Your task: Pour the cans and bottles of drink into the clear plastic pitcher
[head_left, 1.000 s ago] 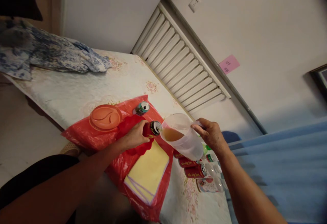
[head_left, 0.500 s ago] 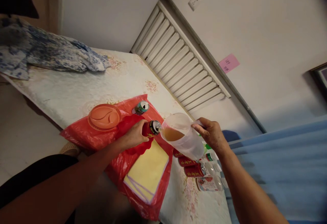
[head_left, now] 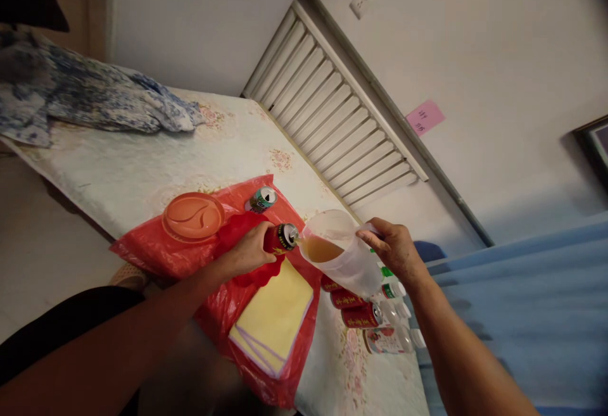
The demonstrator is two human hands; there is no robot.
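Observation:
My left hand [head_left: 251,248] is closed around a red drink can [head_left: 279,239], whose open top faces the mouth of a translucent plastic pitcher [head_left: 349,273]. My right hand [head_left: 392,246] grips the pitcher's handle, holding it tilted toward the can. Brownish liquid [head_left: 323,250] lies in the pitcher, and a thin stream shows between its rim and the can's top. Beneath my left hand is a red scalloped dish [head_left: 242,226], partly hidden by the hand. A folded yellow cloth [head_left: 275,315] lies just in front of it on a red plastic bag [head_left: 190,261].
An orange round lid [head_left: 194,215] and an open green can [head_left: 261,199] stand on the bag. Several red cans [head_left: 358,315] and bottles [head_left: 387,340] line the table's right side. Blue-and-white fabric [head_left: 104,96] lies at the far left. A radiator [head_left: 332,106] runs along the wall.
Hardly anything has moved. Both hands keep the can and pitcher in nearly the same place, and the stream between them looks a little more visible.

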